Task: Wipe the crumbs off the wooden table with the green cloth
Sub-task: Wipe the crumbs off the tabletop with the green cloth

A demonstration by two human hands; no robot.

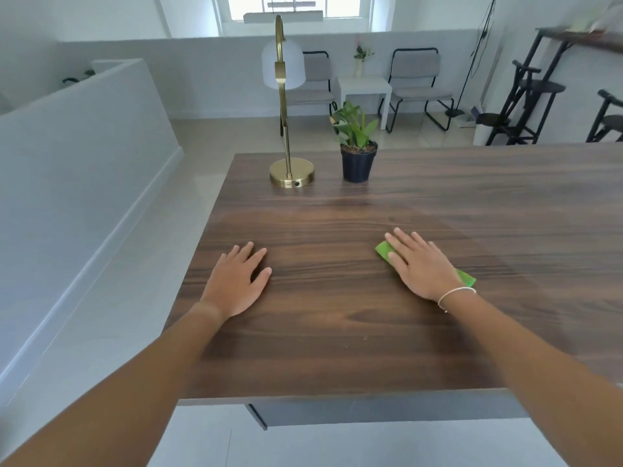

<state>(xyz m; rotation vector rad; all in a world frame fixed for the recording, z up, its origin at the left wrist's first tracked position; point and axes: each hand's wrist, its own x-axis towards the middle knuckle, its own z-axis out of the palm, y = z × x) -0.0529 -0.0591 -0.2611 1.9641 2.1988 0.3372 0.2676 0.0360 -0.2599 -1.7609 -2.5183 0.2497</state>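
The dark wooden table (337, 348) fills the middle of the view. My right hand (419, 264) lies flat, palm down, on the green cloth (382, 250), which sticks out under my fingers on the left and behind my wrist on the right. My left hand (237, 281) rests flat on the bare wood near the table's left edge, fingers slightly apart, holding nothing. A couple of tiny pale specks (365, 338) lie on the wood between my forearms, close to the front edge.
A brass lamp base (291, 172) with a tall stem stands at the table's far left. A potted plant (358, 153) in a black pot stands beside it. The table's left edge drops to a pale floor. Chairs, a white side table and stools stand beyond.
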